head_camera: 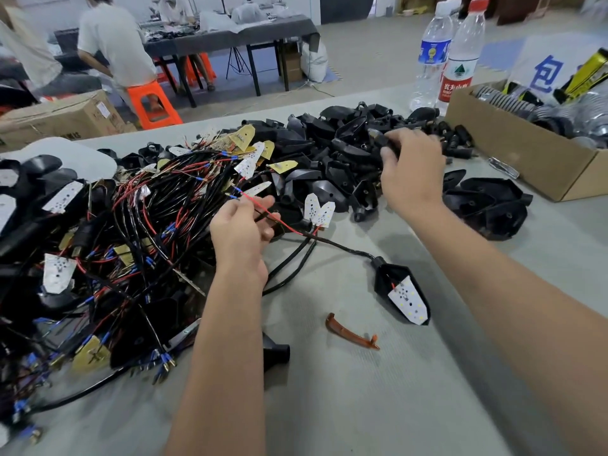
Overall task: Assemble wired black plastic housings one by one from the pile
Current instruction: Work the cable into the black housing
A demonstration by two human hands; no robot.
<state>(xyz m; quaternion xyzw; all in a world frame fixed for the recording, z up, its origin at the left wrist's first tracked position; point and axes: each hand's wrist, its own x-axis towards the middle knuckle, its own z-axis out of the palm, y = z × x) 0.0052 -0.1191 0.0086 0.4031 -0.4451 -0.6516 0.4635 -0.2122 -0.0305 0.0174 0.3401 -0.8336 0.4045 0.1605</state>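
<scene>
A big tangle of red and black wires with white LED boards (138,205) covers the table's left half. Behind it lies a pile of empty black plastic housings (332,153). My left hand (241,232) pinches a thin red wire (263,210) that runs toward a pair of white boards (318,209). My right hand (409,169) reaches into the pile and grips a black housing (383,139) at its far edge. One assembled housing with a white board inside (403,292) lies on the table to the right of my left forearm, its black cable trailing toward the tangle.
An orange-brown plastic strip (352,332) lies near the assembled housing. A cardboard box (513,143) of parts stands at the right, two water bottles (444,54) behind it. A few more housings (487,202) lie by the box. A seated person (115,44) works at a far table.
</scene>
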